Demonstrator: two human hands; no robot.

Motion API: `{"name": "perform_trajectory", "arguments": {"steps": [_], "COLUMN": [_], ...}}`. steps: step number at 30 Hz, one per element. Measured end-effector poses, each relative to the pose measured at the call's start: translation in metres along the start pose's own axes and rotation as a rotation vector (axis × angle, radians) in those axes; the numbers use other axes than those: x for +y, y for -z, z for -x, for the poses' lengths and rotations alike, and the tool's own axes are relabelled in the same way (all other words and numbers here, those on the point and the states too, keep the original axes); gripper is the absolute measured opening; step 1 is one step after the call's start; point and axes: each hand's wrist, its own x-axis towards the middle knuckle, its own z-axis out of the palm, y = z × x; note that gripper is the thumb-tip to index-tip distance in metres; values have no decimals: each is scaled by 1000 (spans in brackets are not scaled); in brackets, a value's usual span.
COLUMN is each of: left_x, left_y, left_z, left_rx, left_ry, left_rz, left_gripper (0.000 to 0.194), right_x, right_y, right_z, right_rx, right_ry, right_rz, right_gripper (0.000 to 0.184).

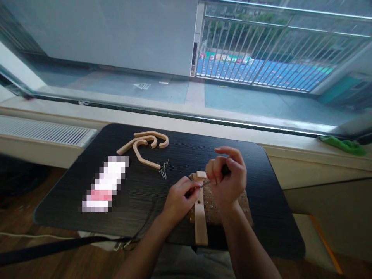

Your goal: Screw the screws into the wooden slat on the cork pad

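Observation:
My left hand [180, 197] is closed in a pinch at the upper part of a pale wooden strip [201, 224], on a small screw mostly hidden by the fingertips. In my right hand [229, 180] is a screwdriver [205, 183], its dark handle partly covered by the palm and its thin shaft pointing left to the pinched fingertips. A round hole shows in the strip just below. Beneath the strip lies a brown block [215, 205] with a pitted, dotted surface. The strip's near end reaches past the block toward me.
Several bent wooden hooks [149, 159] lie at the far left of the black table [139, 209], beside a small pile of screws [164, 172]. A blurred-out white and pink item [106, 186] lies to the left. A window sill [186, 128] runs behind, with a green cloth [343, 145].

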Motion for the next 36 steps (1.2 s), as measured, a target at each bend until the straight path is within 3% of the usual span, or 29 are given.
{"name": "perform_trajectory", "arguments": {"steps": [16,21,27,36], "left_x": [0,0,4,-1], "left_y": [2,8,7,-5], "left_z": [2,-5,-23,-20], "left_rx": [-25,125,-81,-49], "left_ry": [39,208,159,278], "left_rz": [-1,-2,58,182], "left_gripper": [14,21,25,21], "right_x": [11,12,10,12], "right_y": [-1,0,2,7], "right_z": [5,5,9,13], "right_rx": [-92,-82,-124,-310], "right_ry": [21,-2,4,-76], "right_rz": [27,49,21,138], "right_gripper": [22,20,22,20]}}
